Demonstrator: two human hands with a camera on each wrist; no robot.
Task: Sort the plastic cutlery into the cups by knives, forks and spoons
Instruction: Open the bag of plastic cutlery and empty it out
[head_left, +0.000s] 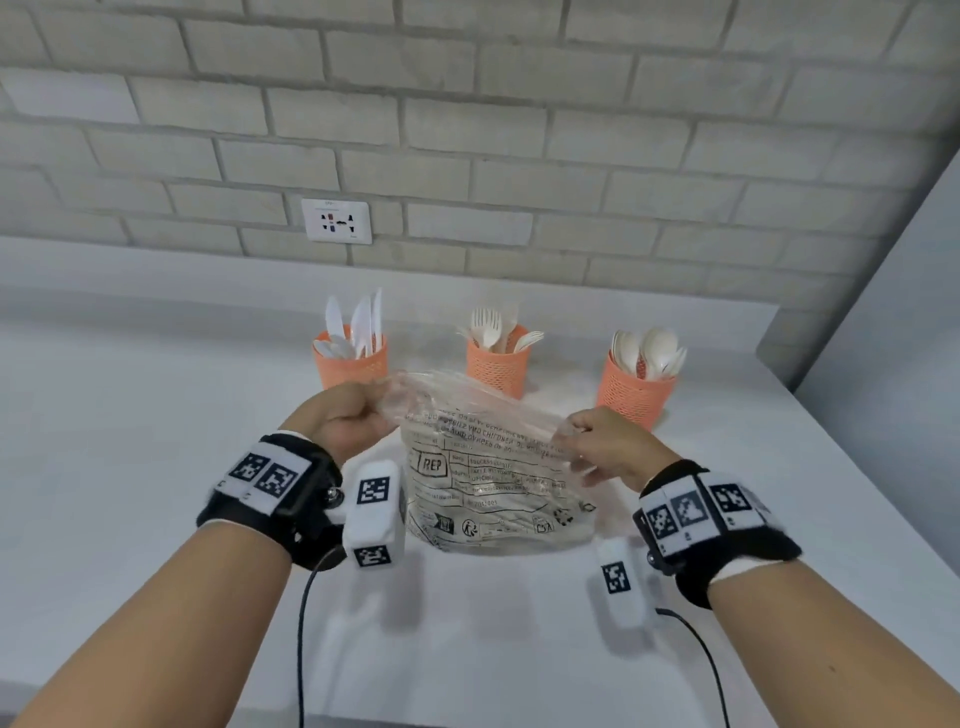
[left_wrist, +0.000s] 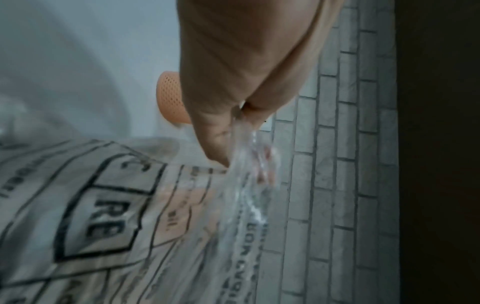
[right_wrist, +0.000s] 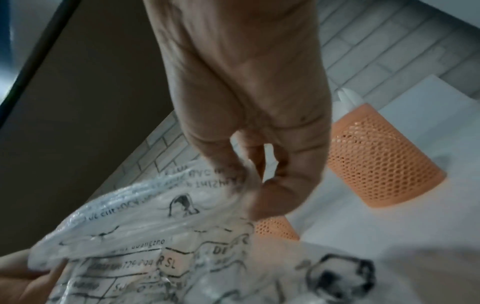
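Three orange mesh cups stand in a row near the wall: the left cup (head_left: 350, 364) holds white knives, the middle cup (head_left: 497, 366) holds forks, the right cup (head_left: 635, 393) holds spoons. In front of them a clear printed plastic bag (head_left: 493, 483) hangs upright above the table. My left hand (head_left: 358, 415) pinches its top left corner (left_wrist: 241, 148). My right hand (head_left: 597, 441) pinches the top right edge (right_wrist: 244, 185). Whether any cutlery lies inside the bag I cannot tell.
The white table (head_left: 156, 441) meets a grey brick wall with a socket plate (head_left: 336, 221). A grey panel (head_left: 893, 291) closes the right side. Black cables (head_left: 301, 623) trail from both wrist bands over the front edge.
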